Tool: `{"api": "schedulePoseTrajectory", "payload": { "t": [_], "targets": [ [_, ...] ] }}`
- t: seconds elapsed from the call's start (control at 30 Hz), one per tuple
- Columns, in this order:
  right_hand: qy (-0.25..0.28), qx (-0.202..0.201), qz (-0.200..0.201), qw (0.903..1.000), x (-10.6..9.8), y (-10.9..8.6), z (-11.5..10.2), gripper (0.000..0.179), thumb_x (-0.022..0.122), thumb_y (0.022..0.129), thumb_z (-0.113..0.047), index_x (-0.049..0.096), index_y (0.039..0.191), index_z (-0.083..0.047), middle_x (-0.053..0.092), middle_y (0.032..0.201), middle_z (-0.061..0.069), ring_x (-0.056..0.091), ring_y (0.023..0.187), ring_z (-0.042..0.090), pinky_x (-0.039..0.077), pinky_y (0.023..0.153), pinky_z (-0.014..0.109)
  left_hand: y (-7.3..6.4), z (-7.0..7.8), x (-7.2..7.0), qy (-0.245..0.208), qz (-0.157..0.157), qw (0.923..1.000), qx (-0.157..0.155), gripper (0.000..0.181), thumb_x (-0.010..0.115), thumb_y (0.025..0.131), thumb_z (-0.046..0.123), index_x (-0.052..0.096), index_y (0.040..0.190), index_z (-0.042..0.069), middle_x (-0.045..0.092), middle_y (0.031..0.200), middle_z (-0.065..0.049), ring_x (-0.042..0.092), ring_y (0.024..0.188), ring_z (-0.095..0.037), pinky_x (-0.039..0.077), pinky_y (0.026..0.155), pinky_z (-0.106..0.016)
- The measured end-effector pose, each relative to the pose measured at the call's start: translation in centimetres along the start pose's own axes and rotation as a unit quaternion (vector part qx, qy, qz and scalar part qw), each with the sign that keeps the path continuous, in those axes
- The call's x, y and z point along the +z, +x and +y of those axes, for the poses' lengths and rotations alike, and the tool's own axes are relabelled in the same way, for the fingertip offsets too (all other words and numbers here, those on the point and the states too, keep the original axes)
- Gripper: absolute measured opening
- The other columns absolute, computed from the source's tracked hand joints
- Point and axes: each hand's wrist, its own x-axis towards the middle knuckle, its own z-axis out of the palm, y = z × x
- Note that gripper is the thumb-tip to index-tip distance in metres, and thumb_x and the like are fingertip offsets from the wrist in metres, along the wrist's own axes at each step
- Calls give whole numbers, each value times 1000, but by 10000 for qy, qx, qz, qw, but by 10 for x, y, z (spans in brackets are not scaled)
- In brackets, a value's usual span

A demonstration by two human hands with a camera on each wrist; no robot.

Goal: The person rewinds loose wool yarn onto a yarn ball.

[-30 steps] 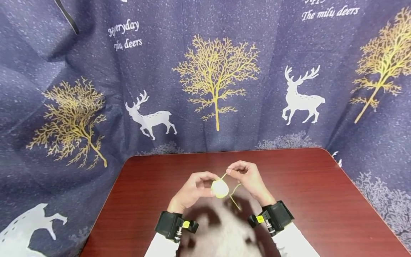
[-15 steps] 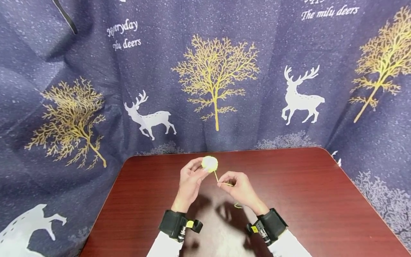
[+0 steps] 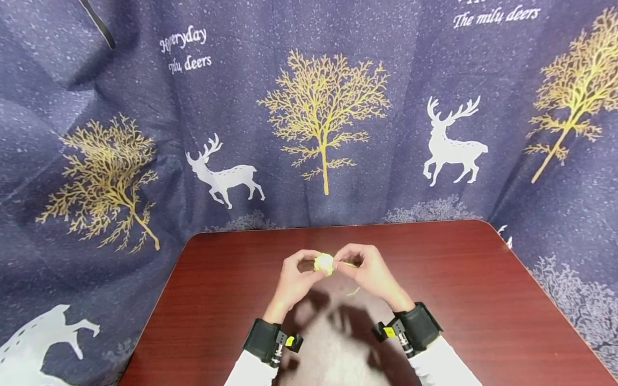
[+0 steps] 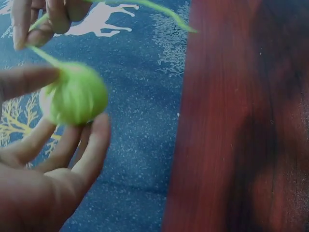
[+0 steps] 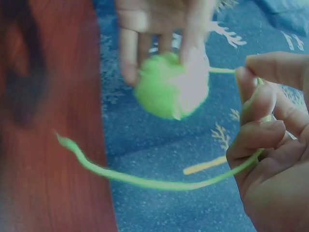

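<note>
A small yellow-green ball of yarn (image 4: 79,96) is held up over the table between thumb and fingers of my left hand (image 3: 295,279). In the left wrist view the thumb presses its top while the fingertips support it from below. My right hand (image 3: 369,271) is just to the right of the ball and pinches the yarn strand (image 5: 222,70) that runs from it, thumb against forefinger. Past the pinch, the strand passes through the curled fingers and its loose tail (image 5: 159,184) hangs in a curve, ending in a frayed tip.
Beneath both hands lies a reddish-brown wooden table (image 3: 232,300), with the hands' shadows on it. A dark blue curtain (image 3: 309,209) printed with deer and trees hangs behind the table's far edge. Each wrist wears a black strap (image 3: 263,339) with a small camera.
The ball was raised and tipped away half a second ago, then lowered again. The right hand dipped below it, then came back up beside it, keeping the strand pinched.
</note>
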Motion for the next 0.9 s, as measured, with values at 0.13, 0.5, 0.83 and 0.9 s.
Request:
{"api": "schedulePoseTrajectory", "payload": {
  "t": [0.13, 0.5, 0.83, 0.9],
  "targets": [
    [317, 413, 217, 9984, -11, 6, 3, 11, 68, 80, -12, 65, 88, -6, 64, 80, 9, 56, 62, 23, 48, 54, 33, 1, -10, -3, -491, -845, 9952, -66, 37, 71, 74, 5, 59, 109, 1, 61, 104, -15, 61, 90, -26, 51, 77, -38],
    [979, 869, 409, 9906, -10, 8, 14, 15, 68, 81, -15, 64, 90, -5, 63, 81, 16, 47, 53, 17, 45, 41, 37, -1, -11, -7, -2507, -2347, 9362, 747, 44, 60, 79, -3, 44, 118, -12, 57, 112, -15, 59, 98, -26, 49, 80, -44],
    [801, 558, 66, 9952, 11, 0, 19, 11, 69, 79, -11, 65, 88, -5, 65, 81, 11, 55, 61, 21, 45, 50, 29, 6, -4, -4, -3594, -918, 9235, 971, 41, 54, 84, -2, 46, 123, -7, 54, 119, -15, 55, 105, -24, 44, 90, -41],
    [698, 500, 37, 9963, 15, -1, 19, 10, 68, 80, -11, 65, 87, -5, 64, 80, 10, 55, 63, 22, 44, 51, 28, 7, -4, -2, -3782, -608, 9202, 808, 37, 54, 85, 0, 48, 121, -6, 53, 119, -16, 56, 106, -25, 42, 93, -43]
  ]
}}
